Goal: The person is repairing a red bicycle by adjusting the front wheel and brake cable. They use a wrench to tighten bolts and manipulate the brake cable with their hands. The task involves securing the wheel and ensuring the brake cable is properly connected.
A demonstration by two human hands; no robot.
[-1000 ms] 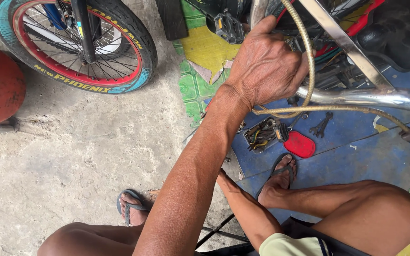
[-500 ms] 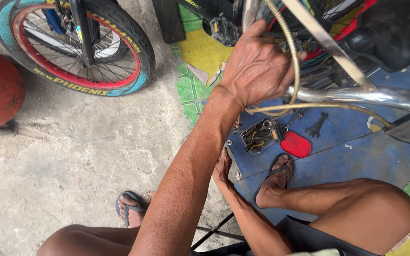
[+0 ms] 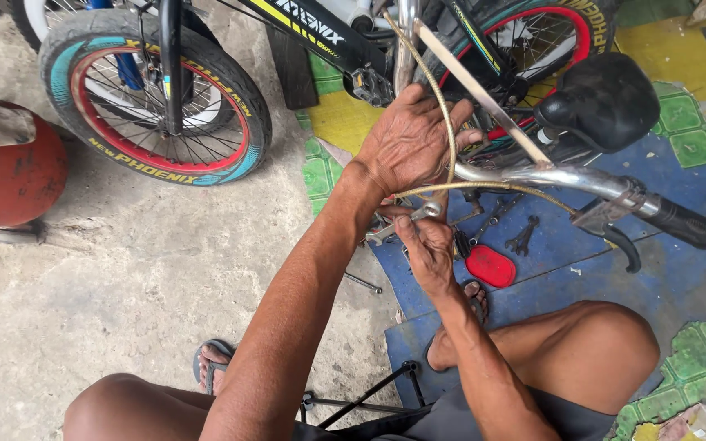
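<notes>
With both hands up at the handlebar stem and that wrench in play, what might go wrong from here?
The wrench in the right hand sits close under the left hand; if it slips, knuckles may get hit. The brake cable loops right over the left hand's fingers and could snag or pinch them. Loose tools lie beside the sandalled foot, easy to kick.

No packages, signs or screens; only lettering on tyre [image 3: 165, 167] and frame [image 3: 308, 24].

One head cam, looking steeply down past my knees, close on my hands [image 3: 418, 175] and bike [image 3: 345, 49].
</notes>
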